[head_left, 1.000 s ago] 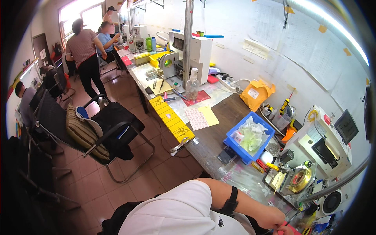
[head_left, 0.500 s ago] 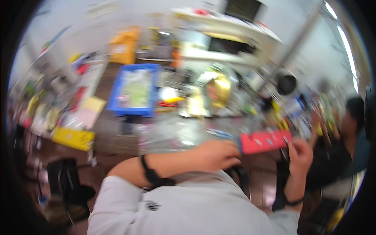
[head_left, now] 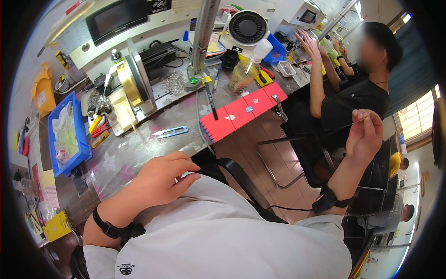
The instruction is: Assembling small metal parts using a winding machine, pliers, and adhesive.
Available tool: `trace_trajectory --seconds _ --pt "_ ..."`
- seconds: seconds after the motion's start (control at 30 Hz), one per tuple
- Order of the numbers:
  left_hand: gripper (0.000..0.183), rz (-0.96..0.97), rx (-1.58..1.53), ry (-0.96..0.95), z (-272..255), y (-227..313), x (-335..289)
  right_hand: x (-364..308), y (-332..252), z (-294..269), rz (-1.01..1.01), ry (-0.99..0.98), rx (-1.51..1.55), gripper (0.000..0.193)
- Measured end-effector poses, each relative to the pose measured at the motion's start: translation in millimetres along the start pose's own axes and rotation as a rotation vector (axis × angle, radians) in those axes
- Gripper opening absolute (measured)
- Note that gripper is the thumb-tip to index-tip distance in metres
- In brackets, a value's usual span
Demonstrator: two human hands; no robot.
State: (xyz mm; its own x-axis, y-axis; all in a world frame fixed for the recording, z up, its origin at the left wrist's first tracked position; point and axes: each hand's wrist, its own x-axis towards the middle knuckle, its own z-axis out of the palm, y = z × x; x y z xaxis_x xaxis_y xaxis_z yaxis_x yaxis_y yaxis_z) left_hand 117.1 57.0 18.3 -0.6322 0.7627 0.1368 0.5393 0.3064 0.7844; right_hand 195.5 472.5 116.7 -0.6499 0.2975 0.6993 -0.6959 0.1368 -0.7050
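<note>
Head view: hands (head_left: 163,180) (head_left: 364,138) well apart

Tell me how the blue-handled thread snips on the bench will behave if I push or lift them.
The thread snips should slide rather than roll, since they lie flat on the glossy table cover. They look light, being slim, and probably stiff, given their metal-looking blades.

The rectangular blue plastic tray (head_left: 83,142), crumpled translucent bags (head_left: 65,130) inside, stands left of the small blue-handled metal snips (head_left: 173,132). Right of these lies the long flat red board (head_left: 239,111), the white-capped clear bottle (head_left: 243,75) behind it.
</note>
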Motion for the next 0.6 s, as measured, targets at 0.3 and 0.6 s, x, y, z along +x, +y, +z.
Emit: trace_trajectory --seconds 0.3,0.6 --pt "0.014 -0.009 0.016 -0.066 7.2 0.6 10.5 -21.5 66.2 -6.4 0.310 0.151 -0.708 0.017" --pt "0.015 -0.056 0.016 -0.101 9.9 -5.1 14.3 -69.2 207.7 -2.8 0.393 -0.144 -0.985 0.019"
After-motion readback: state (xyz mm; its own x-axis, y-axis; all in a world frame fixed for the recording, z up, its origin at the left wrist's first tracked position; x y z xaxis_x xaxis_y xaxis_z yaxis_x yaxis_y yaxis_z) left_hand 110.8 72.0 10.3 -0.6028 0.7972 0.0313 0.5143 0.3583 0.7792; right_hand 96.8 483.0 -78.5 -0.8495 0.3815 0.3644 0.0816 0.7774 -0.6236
